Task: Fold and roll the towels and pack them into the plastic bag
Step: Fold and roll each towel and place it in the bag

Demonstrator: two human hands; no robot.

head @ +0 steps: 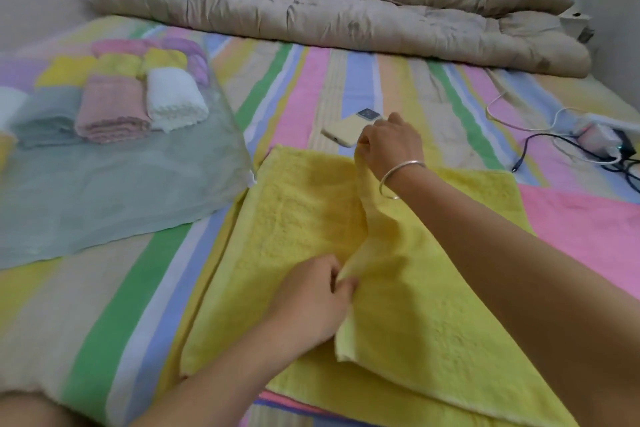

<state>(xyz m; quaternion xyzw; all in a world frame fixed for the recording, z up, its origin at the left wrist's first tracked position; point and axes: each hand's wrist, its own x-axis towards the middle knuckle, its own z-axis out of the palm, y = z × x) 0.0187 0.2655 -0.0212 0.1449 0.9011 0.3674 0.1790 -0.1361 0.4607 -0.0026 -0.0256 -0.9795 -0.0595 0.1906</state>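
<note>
Striped bedsheet [104,305] is the work surface. A beige comforter [311,10] is bunched along the far side.

Plastic bag [104,198] lies flat at far left, its mouth seemingly toward the person. The near corner is just beside the yellow towel's far-left corner.

Yellow towel [298,218] is spread in front of the person, long axis running near-to-far, mid-fold. The right-hand portion is lifted as a flap. The bare lower layer lies flat to the left of the held edge.

Inside the bag are rolled towels: a grey-green roll [45,118], a pink roll [110,114], a white roll [175,97], plus yellow and purple ones behind.

Right hand [391,146] has fingers curled, pinching the flap's far corner, raised off the bed. Left hand [311,302] has thumb and fingers pinched on the same edge, near end, low against the towel.

Key relation: the held edge runs near-to-far between the two hands, and the target edge is parallel, to the left. My read is the next move is a leftward carry by both hands together to land edge on edge. Risk is skew if one end leads. The left hand is nearer the bag for later packing.

Phone [346,130] sits just beyond the towel's far edge, under the right hand. Bracelet [398,177] is on the right wrist. Cables [588,149] are at far right, well apart.
</note>
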